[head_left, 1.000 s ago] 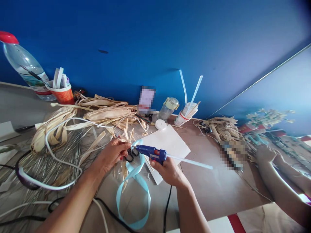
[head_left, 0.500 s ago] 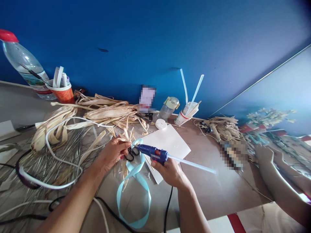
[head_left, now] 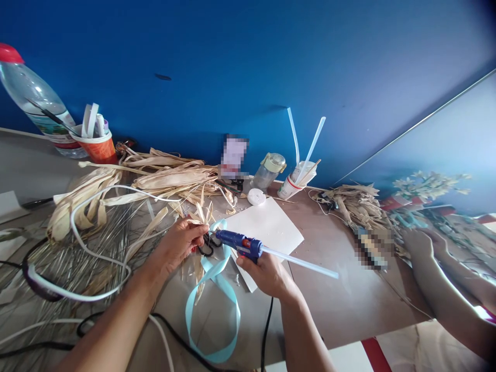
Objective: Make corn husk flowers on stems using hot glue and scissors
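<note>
Moved: glue gun (head_left: pixel 240 244) edged slightly left, toward the husk piece (head_left: pixel 202 214).
Left hand (head_left: pixel 184 240): pinching husk piece above the surface (head_left: pixel 318 310), likely steadying it.
Right hand (head_left: pixel 267 274): gripping glue gun, probably to aim; trigger squeeze, can't tell.
Glue stick (head_left: pixel 302 263): juts from gun's rear, presumably for feeding.
Ribbon (head_left: pixel 220 268): looped between forearms.

I can pass over brown matte tabletop (head_left: pixel 329 315) right of my right hand (head_left: pixel 267 268), past its jutting translucent rod (head_left: pixel 302 263); looped pale-blue ribbon (head_left: pixel 214 275) and perhaps black scissors (head_left: pixel 211 250) block toward my left hand (head_left: pixel 180 243).
</note>
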### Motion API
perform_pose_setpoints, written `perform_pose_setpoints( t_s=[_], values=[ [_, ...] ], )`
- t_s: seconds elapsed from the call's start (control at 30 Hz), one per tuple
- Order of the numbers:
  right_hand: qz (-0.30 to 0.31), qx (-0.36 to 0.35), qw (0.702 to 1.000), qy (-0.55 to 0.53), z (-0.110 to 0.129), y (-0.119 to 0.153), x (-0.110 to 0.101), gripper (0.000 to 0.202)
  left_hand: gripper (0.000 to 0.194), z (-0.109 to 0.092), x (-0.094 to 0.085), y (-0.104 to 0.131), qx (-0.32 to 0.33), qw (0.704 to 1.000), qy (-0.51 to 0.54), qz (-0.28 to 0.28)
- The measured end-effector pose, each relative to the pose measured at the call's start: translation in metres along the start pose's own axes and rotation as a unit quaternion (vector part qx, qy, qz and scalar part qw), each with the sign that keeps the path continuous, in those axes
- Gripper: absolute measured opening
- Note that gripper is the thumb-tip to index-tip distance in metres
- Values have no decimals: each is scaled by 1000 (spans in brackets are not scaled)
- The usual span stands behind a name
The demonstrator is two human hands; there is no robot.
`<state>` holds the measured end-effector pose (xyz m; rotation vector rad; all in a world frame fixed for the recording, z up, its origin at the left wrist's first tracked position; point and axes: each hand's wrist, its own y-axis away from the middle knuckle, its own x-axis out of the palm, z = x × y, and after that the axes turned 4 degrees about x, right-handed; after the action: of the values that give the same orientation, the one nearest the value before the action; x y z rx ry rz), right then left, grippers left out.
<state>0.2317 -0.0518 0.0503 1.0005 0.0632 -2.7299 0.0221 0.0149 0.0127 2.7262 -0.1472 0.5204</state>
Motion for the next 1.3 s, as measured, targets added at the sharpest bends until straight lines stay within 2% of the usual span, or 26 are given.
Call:
perform_pose_setpoints(
  t_s=[0.2,0.47,0.77,1.03,1.3],
  values=[
    [3,0,1000,14,1,0,0,25,28,1,-1,0,9,1000,3,-7],
    [-9,0,1000,22,-2,0,3,23,33,4,-2,-2,5,1000,4,-5],
    [-10,9,1000,-6,-2,-2,2,23,33,9,-6,-5,12,1000,17,1],
    [-10,-11,1000,4,0,-1,3,23,31,2,-1,-2,30,999,27,-1],
    [-9,-7,1000,24,0,-1,9,22,29,5,-2,-3,23,1000,16,-11]
  ],
)
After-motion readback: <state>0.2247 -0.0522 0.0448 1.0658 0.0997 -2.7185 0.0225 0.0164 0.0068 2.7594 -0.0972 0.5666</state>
